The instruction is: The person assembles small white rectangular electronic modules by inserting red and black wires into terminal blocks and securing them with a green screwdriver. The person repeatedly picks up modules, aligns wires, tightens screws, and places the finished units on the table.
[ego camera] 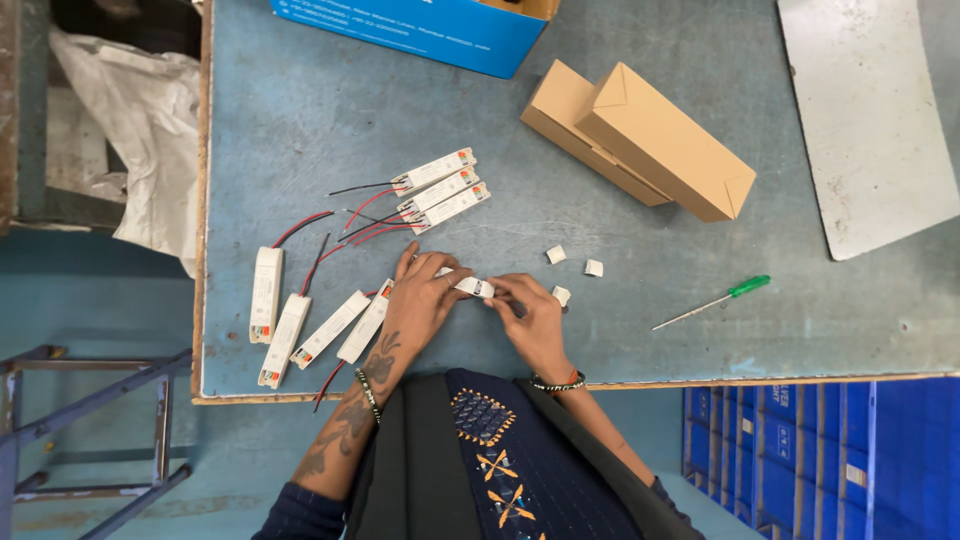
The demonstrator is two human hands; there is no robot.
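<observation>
1. Driver unit: slim white module, held flat just above the blue-grey counter at its 6 o'clock edge, between both hands.
2. Left hand: grip narrow, fingers curled over the module's left portion, pinning it from above.
3. Right hand: grip closed to a pinch at the module's right end; whether a small part sits between the fingertips cannot be told.
4. Handling note, as judgement: the module wants steady support from the left hand while the right works only at the end face, with light, square pressure so nothing tilts.
5. Small white caps: three loose pieces, at 1 o'clock from the right hand, near it.
6. Finished-looking modules with red and black leads: a cluster of three at 11 o'clock; four more at 9 o'clock.
7. Green-handled screwdriver: at 3 o'clock, well apart.
8. Tan cartons: two, at 1 o'clock.
</observation>
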